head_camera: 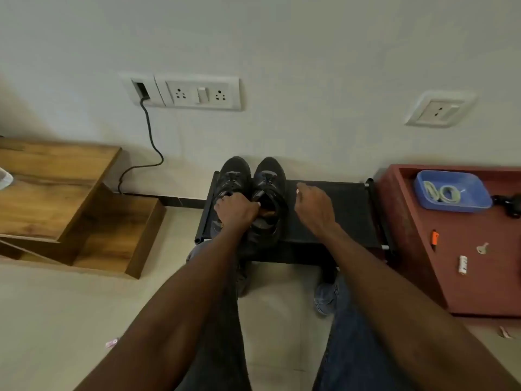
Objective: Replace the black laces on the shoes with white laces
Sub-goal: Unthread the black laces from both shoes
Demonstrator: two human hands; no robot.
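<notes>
fingers (225, 199) of the left hand (235, 211) curl over the two black shoes (267, 176) at frame centre, gripping their openings on the black rack (338, 210). the right hand (313, 207) hovers loosely curled, empty. white laces (442, 193) lie in the blue tray (479, 203) at right.

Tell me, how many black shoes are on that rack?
2: left shoe under the left hand, right shoe beside it, on the black rack.

Two black shoes (253, 193) with black laces (266, 177) stand side by side, toes toward the wall; white laces (442, 192) lie coiled.
</notes>
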